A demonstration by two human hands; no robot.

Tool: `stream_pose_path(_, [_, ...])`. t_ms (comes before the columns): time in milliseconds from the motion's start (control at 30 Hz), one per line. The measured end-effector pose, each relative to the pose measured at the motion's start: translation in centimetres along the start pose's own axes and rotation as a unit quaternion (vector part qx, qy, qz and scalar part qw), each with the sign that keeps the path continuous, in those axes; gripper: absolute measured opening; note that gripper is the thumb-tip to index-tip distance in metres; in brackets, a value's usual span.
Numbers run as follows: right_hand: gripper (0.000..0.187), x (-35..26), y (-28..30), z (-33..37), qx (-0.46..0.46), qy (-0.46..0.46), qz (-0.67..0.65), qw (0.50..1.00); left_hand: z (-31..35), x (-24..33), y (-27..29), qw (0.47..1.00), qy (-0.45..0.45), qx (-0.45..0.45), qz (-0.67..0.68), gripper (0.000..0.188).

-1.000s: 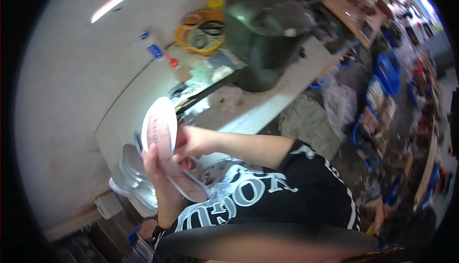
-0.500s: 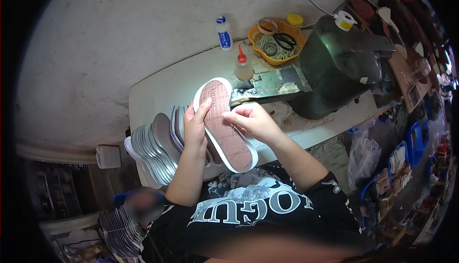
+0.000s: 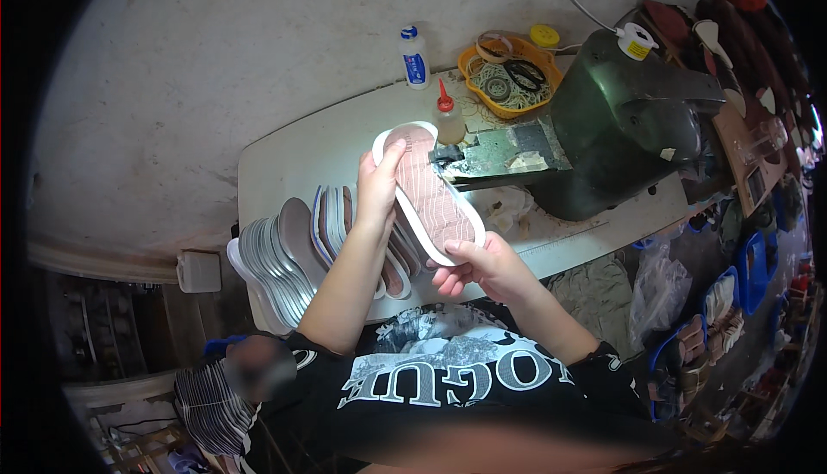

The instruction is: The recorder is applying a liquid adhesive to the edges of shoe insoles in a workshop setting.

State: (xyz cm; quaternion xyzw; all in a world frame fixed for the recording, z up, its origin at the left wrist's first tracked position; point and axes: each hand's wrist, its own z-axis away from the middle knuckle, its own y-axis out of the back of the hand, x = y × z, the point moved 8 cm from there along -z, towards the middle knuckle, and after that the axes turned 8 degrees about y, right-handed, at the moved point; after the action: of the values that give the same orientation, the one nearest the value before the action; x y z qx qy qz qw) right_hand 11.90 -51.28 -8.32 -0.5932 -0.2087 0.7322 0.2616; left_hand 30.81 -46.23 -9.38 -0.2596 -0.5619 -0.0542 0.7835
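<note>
A shoe sole (image 3: 429,194) with a white rim and a pinkish-brown lined face is held up between my hands. My left hand (image 3: 377,191) grips its left edge near the upper end, with the thumb lying on the face. At the lower end, my right hand (image 3: 487,269) pinches the sole, thumb on top and fingers underneath. The upper right edge of the sole is close to the tip of a green machine arm (image 3: 508,153); I cannot tell if they touch. Left of my left forearm, a row of soles (image 3: 274,254) leans on edge on the table.
The large dark green machine (image 3: 629,121) stands on the white table (image 3: 293,159) at right. Behind the sole are a red-tipped bottle (image 3: 449,121), a white-and-blue bottle (image 3: 414,60) and an orange basket (image 3: 512,108) of bands. Blue bins (image 3: 751,271) line the floor at right.
My right hand has moved from the middle of the sole down to its lower end and grips it there. The sole has shifted up and right, nearer the machine arm.
</note>
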Motion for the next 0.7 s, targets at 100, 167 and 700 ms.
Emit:
stream_pose_path(100, [0.034, 0.7, -0.1, -0.7, 0.024, 0.038, -0.027, 0.999, -0.8, 0.0, -0.2, 1.0, 0.026, -0.003, -0.011, 0.032])
stream_pose_path(167, [0.034, 0.6, -0.2, -1.4, 0.054, 0.081, -0.05, 0.994, -1.6, -0.2, 0.0, 0.997, 0.059, 0.002, -0.056, 0.038])
stream_pose_path(700, [0.032, -0.2, -0.5, -6.6, 0.138, 0.138, -0.111, 0.975, -3.4, 5.9, -8.7, 0.55, -0.111, -0.478, -0.676, 0.042])
